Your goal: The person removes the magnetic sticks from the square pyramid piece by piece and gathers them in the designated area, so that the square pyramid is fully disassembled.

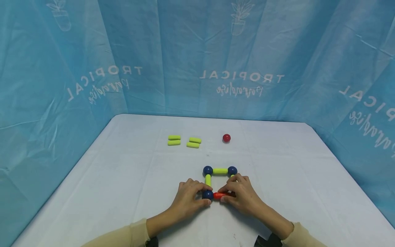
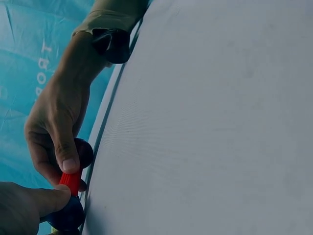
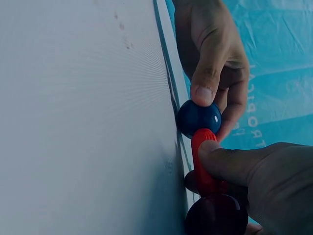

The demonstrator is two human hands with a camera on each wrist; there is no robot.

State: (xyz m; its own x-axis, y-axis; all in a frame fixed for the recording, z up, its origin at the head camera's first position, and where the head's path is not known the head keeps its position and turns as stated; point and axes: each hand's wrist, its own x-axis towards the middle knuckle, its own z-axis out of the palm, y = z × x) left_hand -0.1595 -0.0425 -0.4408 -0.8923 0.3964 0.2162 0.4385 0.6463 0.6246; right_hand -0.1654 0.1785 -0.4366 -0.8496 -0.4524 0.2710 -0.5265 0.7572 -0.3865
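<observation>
My left hand (image 1: 190, 200) pinches a dark blue ball (image 1: 207, 195) between thumb and fingers at the near left corner of a frame of sticks and balls. A red stick (image 1: 218, 195) touches that ball, and my right hand (image 1: 243, 198) grips the stick. In the right wrist view the red stick (image 3: 202, 161) runs from the blue ball (image 3: 199, 119) to a dark ball (image 3: 216, 215) at its other end. Yellow-green sticks (image 1: 220, 171) join blue balls (image 1: 232, 171) on the far side; my right fingers partly cover the right side.
Two pairs of loose yellow-green sticks (image 1: 174, 137) lie farther back on the white table (image 1: 123, 164), left of centre. A red ball (image 1: 226, 138) rests to their right. Blue printed curtains (image 1: 185, 51) hang behind and beside the table.
</observation>
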